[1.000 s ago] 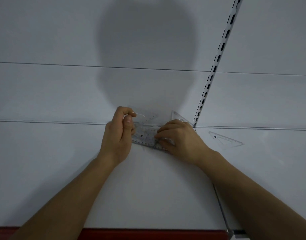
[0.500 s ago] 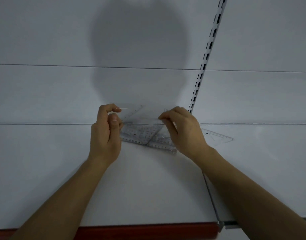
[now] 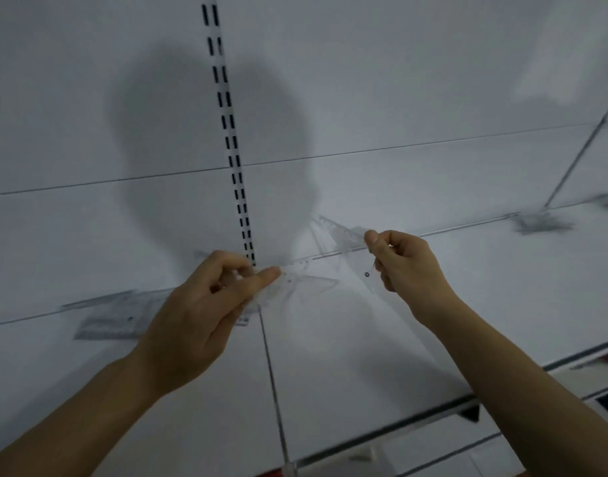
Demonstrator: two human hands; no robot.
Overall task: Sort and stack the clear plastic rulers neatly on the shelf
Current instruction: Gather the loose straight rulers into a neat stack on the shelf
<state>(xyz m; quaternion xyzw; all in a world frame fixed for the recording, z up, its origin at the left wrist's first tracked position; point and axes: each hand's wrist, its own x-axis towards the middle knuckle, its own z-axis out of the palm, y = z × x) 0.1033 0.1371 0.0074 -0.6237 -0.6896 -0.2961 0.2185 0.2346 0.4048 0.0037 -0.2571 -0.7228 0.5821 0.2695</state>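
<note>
Two clear set squares up off shelf (image 3: 330, 356), one per hand. My left hand (image 3: 199, 311) pinches set square (image 3: 295, 282) by corner; my right hand (image 3: 407, 266) pinches second set square (image 3: 343, 235) at edge. One pile of rulers (image 3: 113, 316) lies on shelf, left; blurred, count unclear.

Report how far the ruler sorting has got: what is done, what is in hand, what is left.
Done: a pile of clear rulers lies on the white shelf, behind the left hand.
In hand: that hand pinches a clear set square; the right hand pinches another clear triangle.
Left: both need placing, and blurred rulers lie far right.
</note>
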